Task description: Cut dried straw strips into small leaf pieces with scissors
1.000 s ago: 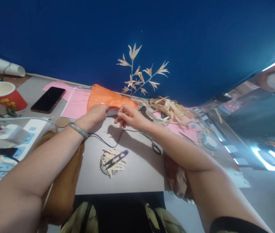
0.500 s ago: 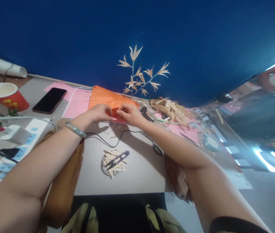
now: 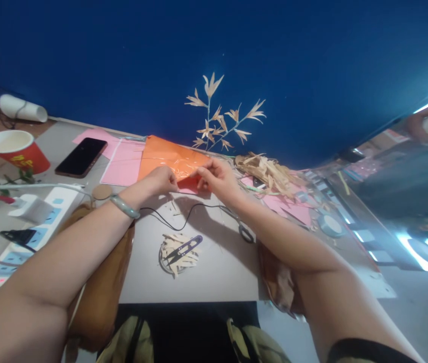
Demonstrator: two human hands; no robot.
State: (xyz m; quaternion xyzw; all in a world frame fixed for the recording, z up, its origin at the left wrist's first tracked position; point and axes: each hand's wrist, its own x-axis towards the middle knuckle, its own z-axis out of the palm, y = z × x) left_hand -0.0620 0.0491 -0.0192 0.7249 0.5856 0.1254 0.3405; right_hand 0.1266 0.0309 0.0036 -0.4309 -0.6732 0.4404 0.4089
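- Your R hand [image 3: 219, 181] has shifted a bit right & away from your L hand [image 3: 163, 180] since 0.5 s ago; gap btwn fingertips is wider now.
- L: fingers curled in at the near edge of the orange sheet [image 3: 159, 151]; can't tell if they're gripping it.
- R: thumb & forefinger bent twd each other by the sheet's right part, other fingers curled; can't tell if anything's pinched.
- Orange sheet: far side of table [image 3: 217, 285], in front of blue wall [image 3: 123, 75], overlapping the pink paper [image 3: 121, 164] on its left. Shiny glints on top.
- Behind it, a spray [image 3: 211, 88] w/ pale pointed petals.
- Husks [image 3: 268, 171] to the right, behind your R wrist.
- Nearer you: snips [image 3: 184, 249] lying on pale strips [image 3: 176, 264], black cord [image 3: 176, 229] btwn them & your hands.
- Phone [image 3: 81, 157] & red cup [image 3: 36, 157] off left.
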